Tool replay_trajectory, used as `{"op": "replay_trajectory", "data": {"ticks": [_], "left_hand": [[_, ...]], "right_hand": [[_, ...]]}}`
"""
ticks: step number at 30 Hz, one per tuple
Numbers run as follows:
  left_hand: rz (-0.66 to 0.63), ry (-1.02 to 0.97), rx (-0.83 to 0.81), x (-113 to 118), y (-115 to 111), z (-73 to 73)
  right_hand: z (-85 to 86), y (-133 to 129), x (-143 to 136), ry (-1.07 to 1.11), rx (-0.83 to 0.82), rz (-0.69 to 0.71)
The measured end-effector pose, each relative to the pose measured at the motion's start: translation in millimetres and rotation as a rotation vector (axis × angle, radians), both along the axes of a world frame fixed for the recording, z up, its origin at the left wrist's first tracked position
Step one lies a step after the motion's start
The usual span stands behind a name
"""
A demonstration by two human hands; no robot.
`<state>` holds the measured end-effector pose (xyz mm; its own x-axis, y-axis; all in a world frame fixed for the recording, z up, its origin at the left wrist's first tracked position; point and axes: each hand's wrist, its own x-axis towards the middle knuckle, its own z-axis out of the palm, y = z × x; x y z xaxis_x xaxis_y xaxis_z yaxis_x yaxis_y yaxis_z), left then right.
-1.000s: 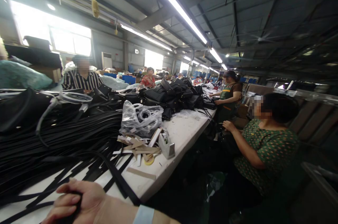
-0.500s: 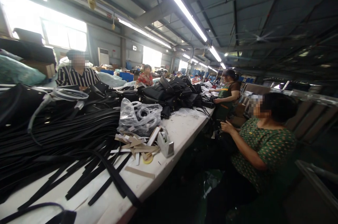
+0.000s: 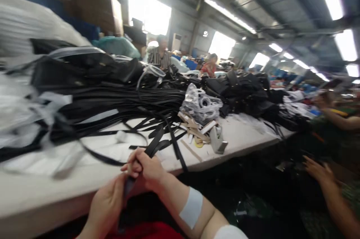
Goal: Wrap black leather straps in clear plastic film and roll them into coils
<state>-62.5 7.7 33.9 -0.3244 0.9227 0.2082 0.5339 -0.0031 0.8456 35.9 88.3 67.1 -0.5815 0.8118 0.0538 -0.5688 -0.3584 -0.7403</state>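
A black strap runs slantwise through my two hands at the table's front edge. My right hand is closed round it, fingers curled. Lower and to the left, my left hand pinches the strap's lower part, thumb uppermost. The strap's lower end is dark and blurred in front of my body. Just beyond my hands, more black straps lie spread over the white tabletop. A long bundle of black straps lies behind them.
A clear plastic bag of rolls, cardboard strips and a tape dispenser sit right of centre. Black bags are heaped beyond. White plastic sheeting lies at left. A co-worker's hand shows at right.
The view has swung left and down, so the table scene has shifted to the right. Both my hands, with a black strap in them, have come into view.
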Motion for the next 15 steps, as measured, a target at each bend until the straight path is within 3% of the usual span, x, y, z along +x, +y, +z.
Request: {"op": "replay_trajectory", "data": {"ticks": [2, 4, 9, 15], "left_hand": [[-0.012, -0.091, -0.083, 1, -7, -6.0], [-0.027, -0.156, -0.107, 4, -9, -9.0], [-0.078, -0.227, -0.142, 11, -10, -7.9], [-0.015, -0.195, -0.057, 10, -3, -2.2]], "right_hand": [[-6.5, -3, 3, -0.054, 0.003, 0.041], [-5.5, 6, 13, -0.062, -0.036, -0.006], [13.3, 39, 36, 0.004, -0.089, -0.156], [1.0, 15, 16, -0.088, 0.103, -0.134]]}}
